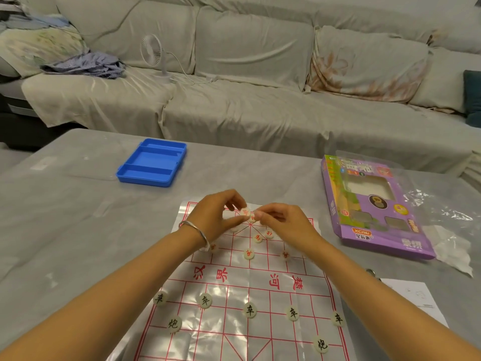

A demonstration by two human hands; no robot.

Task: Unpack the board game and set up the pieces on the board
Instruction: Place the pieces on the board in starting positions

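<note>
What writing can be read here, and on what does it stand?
"汉界", "楚河": red, on the board.
"卒": black, on five round pieces.
"炮": black, on two pieces.
"XCPAI", "星辰派", "象棋": on the purple box.
Red-marked pieces and the paper sheet: too blurred or small to read.
</note>
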